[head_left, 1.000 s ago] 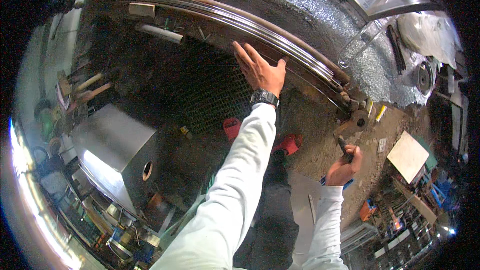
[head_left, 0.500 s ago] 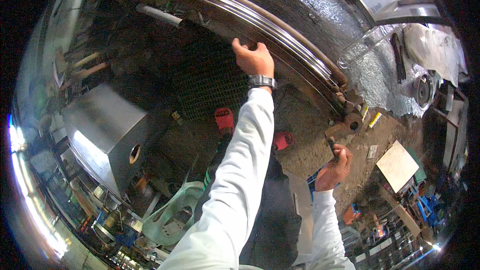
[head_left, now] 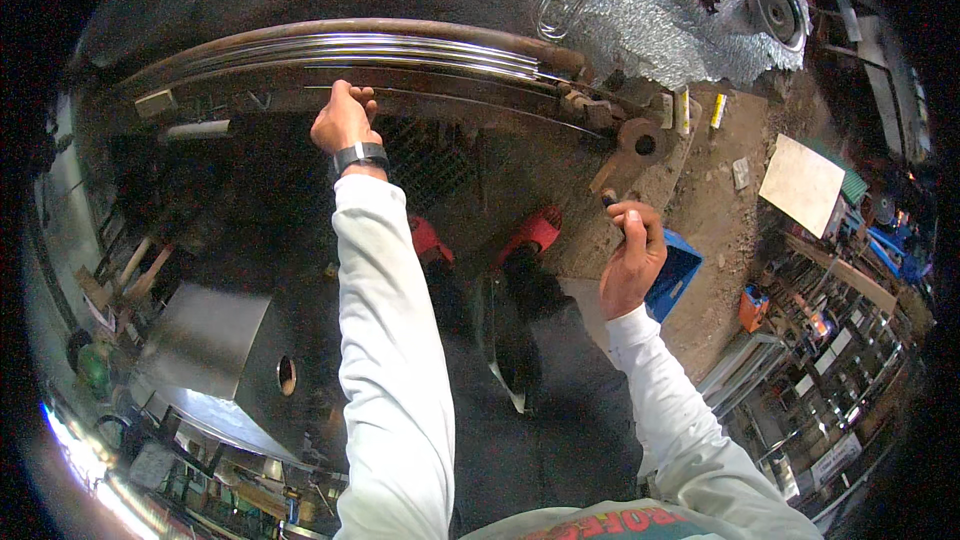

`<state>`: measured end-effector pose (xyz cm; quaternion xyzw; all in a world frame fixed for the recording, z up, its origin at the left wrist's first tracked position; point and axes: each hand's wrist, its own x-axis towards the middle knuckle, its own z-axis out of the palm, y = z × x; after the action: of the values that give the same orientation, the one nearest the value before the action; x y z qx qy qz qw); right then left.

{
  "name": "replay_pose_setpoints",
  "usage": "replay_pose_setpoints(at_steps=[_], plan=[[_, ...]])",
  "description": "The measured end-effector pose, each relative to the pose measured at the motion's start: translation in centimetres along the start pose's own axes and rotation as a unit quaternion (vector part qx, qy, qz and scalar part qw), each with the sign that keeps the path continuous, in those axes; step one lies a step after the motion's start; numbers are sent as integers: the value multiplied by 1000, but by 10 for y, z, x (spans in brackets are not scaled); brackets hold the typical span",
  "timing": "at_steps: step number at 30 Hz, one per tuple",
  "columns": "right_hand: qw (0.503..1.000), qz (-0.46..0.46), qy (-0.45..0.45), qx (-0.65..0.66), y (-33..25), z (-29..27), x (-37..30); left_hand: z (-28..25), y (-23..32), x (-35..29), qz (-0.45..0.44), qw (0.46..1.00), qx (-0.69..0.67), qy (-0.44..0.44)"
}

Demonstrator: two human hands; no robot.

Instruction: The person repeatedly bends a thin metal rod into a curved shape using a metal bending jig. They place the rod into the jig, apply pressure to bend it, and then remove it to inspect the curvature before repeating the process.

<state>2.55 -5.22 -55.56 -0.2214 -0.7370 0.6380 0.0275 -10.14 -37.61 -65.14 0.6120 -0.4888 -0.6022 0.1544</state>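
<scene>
My left hand (head_left: 345,122), with a watch (head_left: 361,154) on its wrist, is at the far side, left of the middle. Its fingers are curled together at a thin metal rod (head_left: 470,103), which shows on both sides of them. Just beyond lies a bundle of shiny metal rods (head_left: 400,48) beside a rusty pipe (head_left: 480,35). My right hand (head_left: 632,258) is closed at the right of the middle. A short dark stick-like thing (head_left: 608,198) pokes out above its fingers; its kind cannot be made out.
A rusty block with a round hole (head_left: 640,140) lies near the rods' right end. Behind my right hand is a blue bin (head_left: 675,270). A sheet-metal box (head_left: 205,340) stands at the left, a pale square board (head_left: 802,185) at the right. Crinkled silver foil (head_left: 660,30) covers the far side.
The view has turned, so the rods lie more level across it. My left hand has moved left along the rods and its fingers have closed. My right hand keeps the dark thing.
</scene>
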Motion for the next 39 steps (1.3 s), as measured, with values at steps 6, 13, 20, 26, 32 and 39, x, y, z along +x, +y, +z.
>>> replay_pose_setpoints(at_steps=[6, 13, 20, 26, 32, 39], plan=[[1000, 4, 5, 15, 0, 4, -2, 0, -1, 8, 80, 996, 31, -32], [999, 9, 11, 40, 4, 2, 0, -18, -35, -8, 511, 790, 331, -70], [998, -3, 42, 52, 9, 5, -3, -31, -52, -10, 598, 692, 347, -209], [997, 0, 37, 62, 10, 2, -2, -16, -15, 0, 689, 584, 356, -240], [998, -2, 38, 54, 11, 6, -1, 0, 0, 35, 584, 584, 377, -420], [994, 0, 81, 76, 8, 16, -3, 2, -8, 35, 628, 553, 374, -398]])
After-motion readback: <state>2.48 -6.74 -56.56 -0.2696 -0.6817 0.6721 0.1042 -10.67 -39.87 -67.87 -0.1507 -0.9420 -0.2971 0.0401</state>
